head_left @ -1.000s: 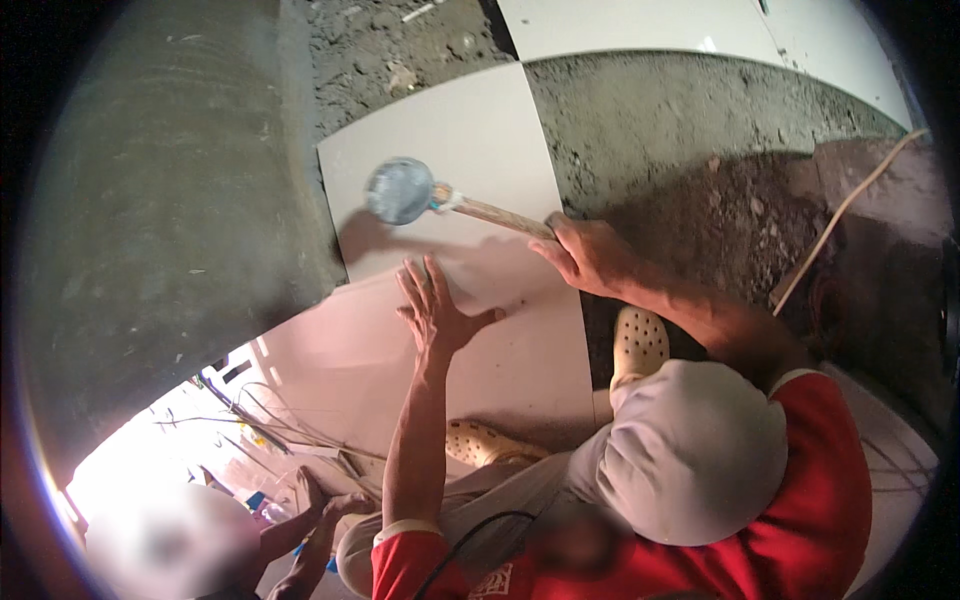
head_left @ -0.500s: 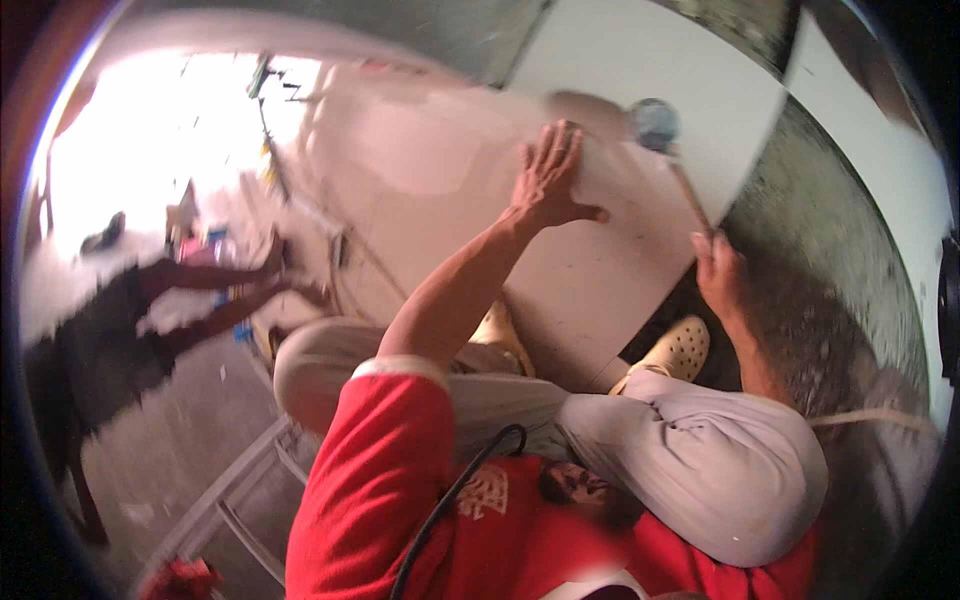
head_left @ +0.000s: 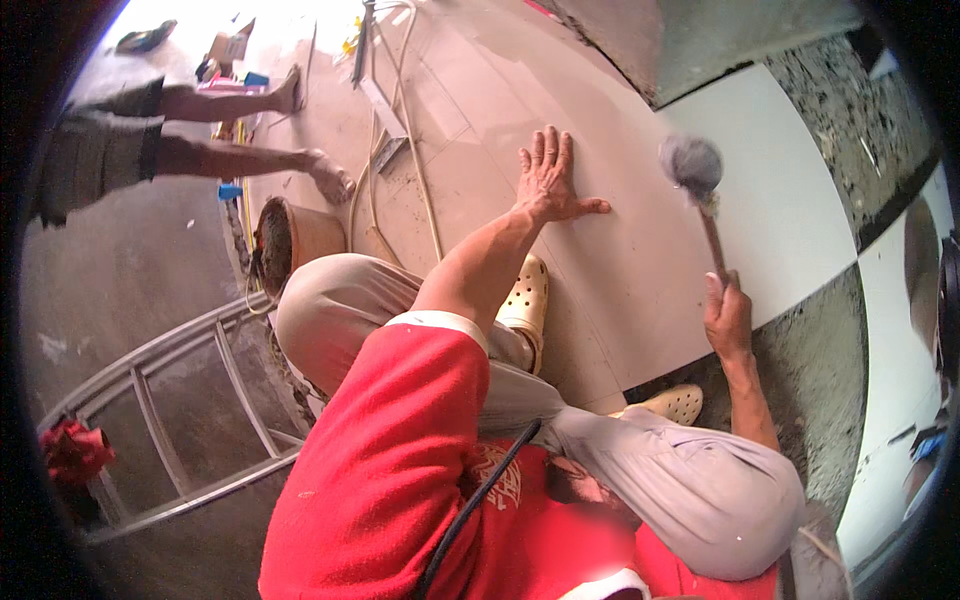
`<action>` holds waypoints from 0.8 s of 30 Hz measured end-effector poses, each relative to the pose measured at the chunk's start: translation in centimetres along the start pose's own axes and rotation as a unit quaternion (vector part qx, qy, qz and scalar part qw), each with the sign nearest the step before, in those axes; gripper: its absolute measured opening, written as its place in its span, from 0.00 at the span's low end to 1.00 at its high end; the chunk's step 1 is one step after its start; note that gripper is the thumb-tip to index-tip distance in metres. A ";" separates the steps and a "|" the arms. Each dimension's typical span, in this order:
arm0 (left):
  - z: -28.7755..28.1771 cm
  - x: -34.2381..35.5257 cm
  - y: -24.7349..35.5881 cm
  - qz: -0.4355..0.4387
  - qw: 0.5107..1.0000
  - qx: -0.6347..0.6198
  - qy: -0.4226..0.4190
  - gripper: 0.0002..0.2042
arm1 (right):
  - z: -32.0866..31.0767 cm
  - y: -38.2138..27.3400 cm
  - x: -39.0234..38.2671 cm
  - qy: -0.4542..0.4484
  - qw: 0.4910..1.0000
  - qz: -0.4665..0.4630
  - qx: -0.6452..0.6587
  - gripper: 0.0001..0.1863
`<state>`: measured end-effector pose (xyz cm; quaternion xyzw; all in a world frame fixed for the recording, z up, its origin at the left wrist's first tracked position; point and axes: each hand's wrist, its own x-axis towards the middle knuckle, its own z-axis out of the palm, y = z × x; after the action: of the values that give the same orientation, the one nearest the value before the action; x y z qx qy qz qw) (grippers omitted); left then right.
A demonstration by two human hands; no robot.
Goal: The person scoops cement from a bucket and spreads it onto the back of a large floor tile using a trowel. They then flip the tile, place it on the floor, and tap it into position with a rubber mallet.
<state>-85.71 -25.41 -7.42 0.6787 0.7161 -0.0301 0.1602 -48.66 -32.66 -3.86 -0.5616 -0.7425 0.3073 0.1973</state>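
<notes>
Large pale tiles (head_left: pixel 630 290) cover the floor before me. My left hand (head_left: pixel 550 188) lies palm down on the tiles, its fingers stretched and the thumb out to the right. In my right hand (head_left: pixel 729 318), closed round the wooden handle, is a mallet (head_left: pixel 691 164) with a thick grey head, blurred by motion. The mallet head appears over the tiled area, right of my left hand; the gap beneath it is hard to judge. Rough grey mortar (head_left: pixel 815 340) borders the tile near my right forearm.
At the left stand another person's bare legs (head_left: pixel 235 150). Near them are a bucket (head_left: pixel 312 235), a pale hose (head_left: pixel 423 170) and a metal ladder (head_left: pixel 150 425) lying on the floor. A red item (head_left: pixel 75 450) rests by the ladder. My clogs (head_left: pixel 527 300) are close to the tiles.
The view has shifted, bringing the bucket and more of the ladder into sight. My left hand stays spread on the tiles; my right still grips the mallet, now lower and farther right in view.
</notes>
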 end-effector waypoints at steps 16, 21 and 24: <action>-2.3 4.0 -5.4 -0.044 0.998 -0.036 -0.002 0.70 | -3.0 -2.6 1.4 0.085 0.991 -0.042 0.095 0.16; -2.4 6.9 -9.4 -0.067 0.997 -0.019 -0.015 0.73 | 1.1 -1.7 1.5 0.071 0.985 -0.143 -0.069 0.11; -1.7 6.4 -9.4 -0.077 0.997 -0.010 0.010 0.74 | 3.0 -1.4 1.9 -0.081 0.996 0.003 0.019 0.14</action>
<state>-95.42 -19.54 -9.13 0.6199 0.7684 -0.0282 0.1566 -52.13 -31.83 -5.22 -0.5330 -0.7484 0.3667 0.1461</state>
